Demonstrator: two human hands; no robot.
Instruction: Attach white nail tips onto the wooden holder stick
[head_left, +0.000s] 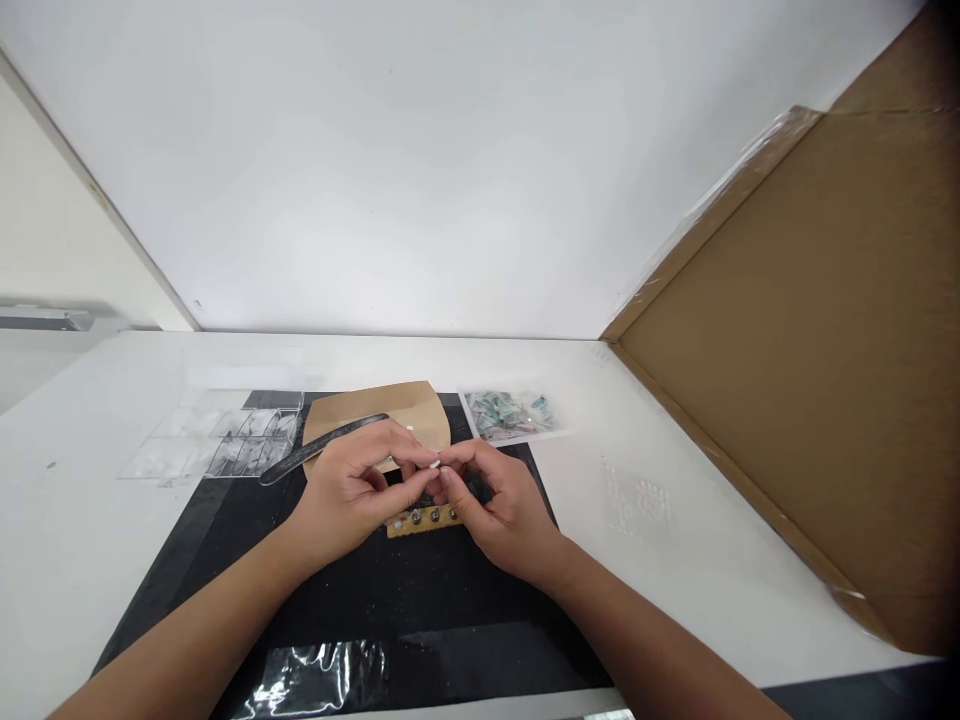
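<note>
My left hand [352, 490] and my right hand [491, 500] meet over a black mat [225, 560], fingers curled. Between the fingertips of both hands sits a tiny pale piece [435, 463], pinched together. Just below the hands a small tan strip with round metal studs [424, 519] lies on the mat. A tan cardboard sheet [390, 410] lies behind the hands, and a dark slim tool [319, 447] rests across it beside my left hand.
A clear compartment tray [217, 445] stands at the mat's back left. A clear bag of greenish small parts [510, 413] lies at the back right. Crumpled clear plastic [315, 680] covers the mat's near edge. A large cardboard panel [810, 350] leans at the right.
</note>
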